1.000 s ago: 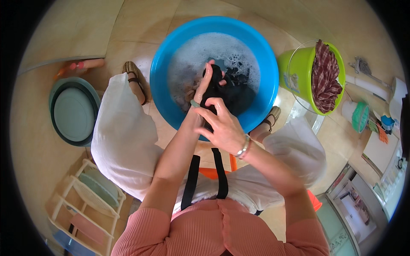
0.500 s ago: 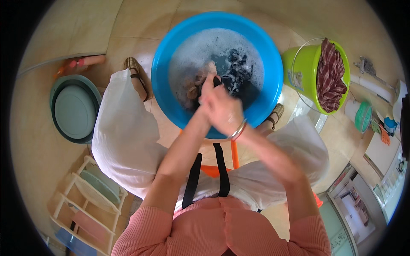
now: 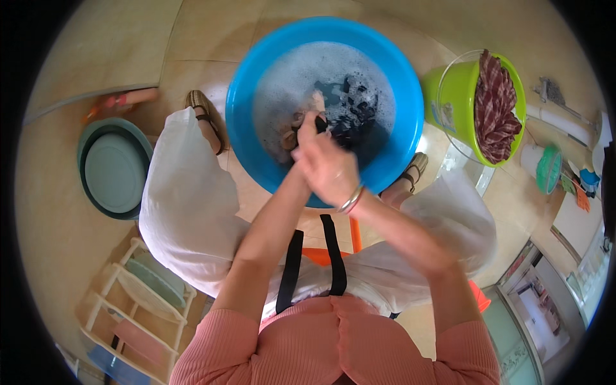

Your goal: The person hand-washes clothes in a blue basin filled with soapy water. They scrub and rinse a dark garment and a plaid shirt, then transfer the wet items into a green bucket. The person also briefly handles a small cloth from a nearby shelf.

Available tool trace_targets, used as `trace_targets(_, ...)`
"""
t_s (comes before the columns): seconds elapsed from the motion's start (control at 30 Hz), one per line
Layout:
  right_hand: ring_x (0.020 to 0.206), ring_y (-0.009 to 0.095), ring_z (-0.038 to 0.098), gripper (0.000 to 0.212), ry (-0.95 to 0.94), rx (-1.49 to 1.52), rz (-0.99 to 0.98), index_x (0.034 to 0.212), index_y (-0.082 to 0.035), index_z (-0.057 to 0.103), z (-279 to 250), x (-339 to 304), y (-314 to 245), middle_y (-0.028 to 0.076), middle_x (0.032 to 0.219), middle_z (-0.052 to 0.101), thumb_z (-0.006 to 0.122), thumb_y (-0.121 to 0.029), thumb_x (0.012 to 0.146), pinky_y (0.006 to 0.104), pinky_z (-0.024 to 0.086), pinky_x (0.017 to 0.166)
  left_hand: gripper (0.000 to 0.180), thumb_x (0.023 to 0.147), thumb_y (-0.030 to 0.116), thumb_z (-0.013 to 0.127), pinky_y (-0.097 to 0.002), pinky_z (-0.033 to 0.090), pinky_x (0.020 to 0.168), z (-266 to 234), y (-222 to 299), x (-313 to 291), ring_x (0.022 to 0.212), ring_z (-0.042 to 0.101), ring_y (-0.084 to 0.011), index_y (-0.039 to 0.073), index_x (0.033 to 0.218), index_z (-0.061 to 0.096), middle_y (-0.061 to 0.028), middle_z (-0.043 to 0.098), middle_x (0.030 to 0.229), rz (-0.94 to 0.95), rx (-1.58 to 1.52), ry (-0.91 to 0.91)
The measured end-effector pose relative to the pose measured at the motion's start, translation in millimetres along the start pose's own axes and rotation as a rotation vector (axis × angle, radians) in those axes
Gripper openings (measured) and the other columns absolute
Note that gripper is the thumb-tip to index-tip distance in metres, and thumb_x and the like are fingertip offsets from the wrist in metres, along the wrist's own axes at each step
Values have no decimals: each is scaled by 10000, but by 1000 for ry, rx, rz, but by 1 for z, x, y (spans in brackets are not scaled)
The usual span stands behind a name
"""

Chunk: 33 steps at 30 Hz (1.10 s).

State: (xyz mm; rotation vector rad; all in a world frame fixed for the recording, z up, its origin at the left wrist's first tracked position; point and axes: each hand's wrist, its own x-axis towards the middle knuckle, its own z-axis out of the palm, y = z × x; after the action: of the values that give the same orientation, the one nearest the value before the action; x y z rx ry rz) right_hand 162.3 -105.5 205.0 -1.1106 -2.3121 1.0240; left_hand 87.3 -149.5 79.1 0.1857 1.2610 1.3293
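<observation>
A round blue basin [image 3: 246,83] of sudsy water stands in front of me, with dark wet cloth [image 3: 366,131] soaking in it. Both my hands are close together over its near side. My right hand [image 3: 328,168], with a bangle at the wrist, lies across the left and is closed, slightly smeared by motion. My left hand [image 3: 307,133] reaches down into the suds, partly covered by the right, its fingers bent around the cloth. A bit of black fabric shows between the hands. Something brownish lies in the foam beside my left hand; I cannot make out what.
At the right stands a green bucket [image 3: 443,93] with a red-and-white checked cloth [image 3: 495,109] over its rim. Grey-green basins [image 3: 115,173] sit at the left. A cream rack [image 3: 138,301] is at lower left. My feet flank the blue basin.
My right hand has shifted slightly left and nearer to me over the left hand. The black fabric between them has moved a little left. The basin has barely changed.
</observation>
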Motion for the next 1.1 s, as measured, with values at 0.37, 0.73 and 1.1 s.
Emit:
trace_targets(0.37, 906, 473, 578, 611, -12, -141, 546, 876, -11, 601, -51, 28, 147, 291, 876, 627, 378, -577, 943, 520, 444, 793, 268, 857, 320, 611, -310, 449, 854, 49, 68, -5, 968, 540, -191, 72, 958, 587, -71, 552, 1063, -123, -531, 238)
trace_targets(0.73, 999, 270, 620, 306, -165, 377, 148, 1111, -36, 635, -70, 114, 79, 130, 1089, 663, 618, -210, 859, 303, 456, 906, 685, 860, 570, 552, -386, 407, 1000, 23, 3, -11, 1205, 497, -366, 19, 1267, 558, -234, 584, 1232, 42, 1446, -307)
trace_targets(1.1, 915, 354, 602, 377, -551, -69, 863, 1040, -18, 617, 0, -73, 206, 214, 999, 629, 573, -330, 832, 428, 483, 807, 365, 918, 305, 624, -281, 484, 874, 75, 108, -39, 996, 616, -154, 6, 1127, 618, -59, 655, 1065, -166, -312, 17)
